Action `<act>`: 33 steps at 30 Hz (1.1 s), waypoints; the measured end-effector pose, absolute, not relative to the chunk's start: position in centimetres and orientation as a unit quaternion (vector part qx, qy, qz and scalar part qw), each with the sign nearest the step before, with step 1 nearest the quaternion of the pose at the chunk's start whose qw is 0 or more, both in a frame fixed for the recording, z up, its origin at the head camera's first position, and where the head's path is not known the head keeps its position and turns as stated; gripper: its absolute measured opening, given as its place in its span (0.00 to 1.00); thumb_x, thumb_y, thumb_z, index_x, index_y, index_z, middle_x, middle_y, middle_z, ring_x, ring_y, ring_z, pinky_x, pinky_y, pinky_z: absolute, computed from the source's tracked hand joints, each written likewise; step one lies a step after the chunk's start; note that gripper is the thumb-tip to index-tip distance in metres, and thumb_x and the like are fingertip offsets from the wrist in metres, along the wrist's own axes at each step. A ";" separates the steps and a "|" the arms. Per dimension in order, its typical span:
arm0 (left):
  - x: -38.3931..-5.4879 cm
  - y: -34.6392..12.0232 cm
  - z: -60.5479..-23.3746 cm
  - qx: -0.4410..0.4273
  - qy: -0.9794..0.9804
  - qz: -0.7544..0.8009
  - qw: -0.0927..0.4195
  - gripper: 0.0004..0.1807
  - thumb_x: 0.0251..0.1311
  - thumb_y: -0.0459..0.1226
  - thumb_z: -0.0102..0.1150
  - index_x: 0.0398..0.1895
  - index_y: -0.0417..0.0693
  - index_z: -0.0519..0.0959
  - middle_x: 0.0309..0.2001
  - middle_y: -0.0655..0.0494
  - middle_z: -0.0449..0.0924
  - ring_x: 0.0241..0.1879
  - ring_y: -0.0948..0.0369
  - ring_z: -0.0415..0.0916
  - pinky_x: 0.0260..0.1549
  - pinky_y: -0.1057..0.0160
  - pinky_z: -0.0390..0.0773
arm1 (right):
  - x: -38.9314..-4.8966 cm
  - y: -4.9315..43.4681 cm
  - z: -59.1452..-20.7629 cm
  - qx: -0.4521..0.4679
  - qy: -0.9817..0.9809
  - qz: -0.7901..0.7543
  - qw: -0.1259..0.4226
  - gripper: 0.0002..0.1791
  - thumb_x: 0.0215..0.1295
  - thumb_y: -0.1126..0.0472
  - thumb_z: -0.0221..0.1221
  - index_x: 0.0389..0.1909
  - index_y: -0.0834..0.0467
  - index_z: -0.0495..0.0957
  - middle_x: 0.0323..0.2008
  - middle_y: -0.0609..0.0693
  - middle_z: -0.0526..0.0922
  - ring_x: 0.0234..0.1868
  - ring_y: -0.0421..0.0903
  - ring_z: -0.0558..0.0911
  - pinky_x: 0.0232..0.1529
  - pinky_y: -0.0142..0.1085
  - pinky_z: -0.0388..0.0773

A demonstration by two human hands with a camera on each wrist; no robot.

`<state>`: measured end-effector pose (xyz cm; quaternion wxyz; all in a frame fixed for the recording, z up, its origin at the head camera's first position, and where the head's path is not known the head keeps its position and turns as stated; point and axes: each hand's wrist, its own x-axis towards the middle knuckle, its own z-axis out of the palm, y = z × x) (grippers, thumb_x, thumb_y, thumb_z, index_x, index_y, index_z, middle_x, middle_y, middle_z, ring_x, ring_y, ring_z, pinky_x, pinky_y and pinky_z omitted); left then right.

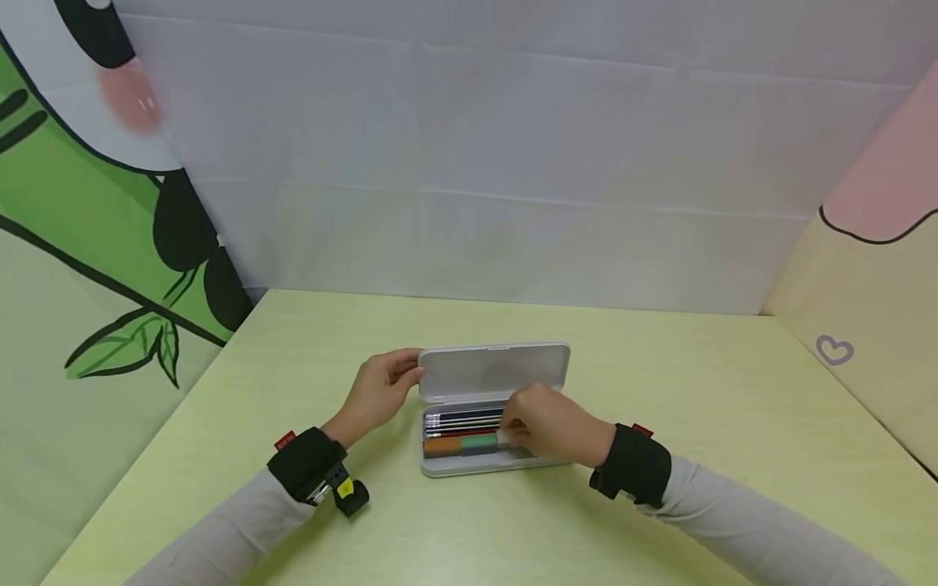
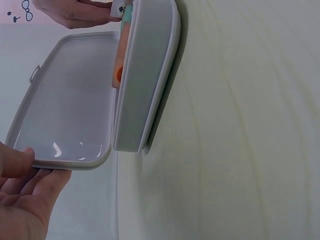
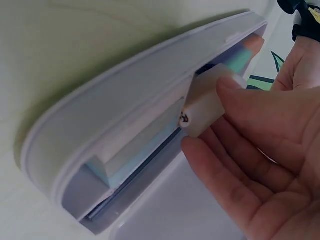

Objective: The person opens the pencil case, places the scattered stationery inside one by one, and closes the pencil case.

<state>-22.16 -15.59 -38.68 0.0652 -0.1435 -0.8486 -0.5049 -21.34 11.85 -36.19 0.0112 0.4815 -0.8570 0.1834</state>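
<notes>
A white pencil case [image 1: 432, 467] lies on the table with its lid [image 1: 494, 370] raised. My left hand [image 1: 379, 393] pinches the lid's left edge, thumb inside and fingers behind, as the left wrist view shows. Over the case's right half, my right hand [image 1: 548, 425] holds a small white block [image 3: 206, 100] with a tiny printed face between thumb and fingers; it looks like an eraser. Orange [image 1: 443, 447] and mint-green [image 1: 479, 442] pieces lie end to end beside it. Behind them are several dark striped pencils [image 1: 462, 418]. A pale block [image 3: 140, 135] sits in the case's other end.
The light yellow table [image 1: 352, 537] extends around the case. A white sheet [image 1: 484, 163] stands behind it, and printed panels rise at left and right. Both wrists wear black bands [image 1: 306, 464] with small cameras.
</notes>
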 end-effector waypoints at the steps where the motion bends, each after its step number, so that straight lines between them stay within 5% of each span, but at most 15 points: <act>1: -22.2 -15.6 -38.7 -0.142 -0.849 -0.506 0.065 0.17 0.74 0.23 0.56 0.62 0.24 0.78 0.54 0.31 0.86 0.53 0.41 0.86 0.52 0.51 0.89 | -21.3 11.9 -36.2 0.480 -0.858 0.184 0.011 0.08 0.57 0.76 0.74 0.27 0.60 0.89 0.25 0.46 0.87 0.26 0.33 0.75 0.31 0.22 0.76; 15: -22.1 -15.6 -38.6 -0.142 -0.848 -0.506 0.063 0.17 0.74 0.23 0.56 0.62 0.23 0.78 0.54 0.31 0.85 0.53 0.41 0.86 0.52 0.52 0.89 | -20.5 11.2 -36.6 0.431 -0.886 0.171 0.010 0.09 0.57 0.76 0.73 0.24 0.60 0.88 0.27 0.47 0.86 0.27 0.33 0.73 0.28 0.22 0.75; 23: -22.1 -15.6 -38.6 -0.142 -0.852 -0.501 0.064 0.17 0.74 0.23 0.56 0.63 0.23 0.78 0.54 0.31 0.85 0.53 0.41 0.86 0.52 0.51 0.88 | -20.6 11.7 -37.5 0.452 -0.877 0.159 0.035 0.11 0.60 0.76 0.72 0.23 0.58 0.87 0.20 0.44 0.76 0.25 0.34 0.65 0.26 0.22 0.64; 33: -22.2 -15.7 -38.7 -0.156 -0.847 -0.504 0.068 0.17 0.74 0.23 0.56 0.62 0.23 0.78 0.53 0.30 0.86 0.52 0.40 0.86 0.51 0.52 0.89 | -21.1 12.6 -37.1 0.441 -0.877 0.188 0.004 0.04 0.63 0.71 0.72 0.31 0.60 0.90 0.27 0.46 0.85 0.29 0.36 0.77 0.31 0.25 0.76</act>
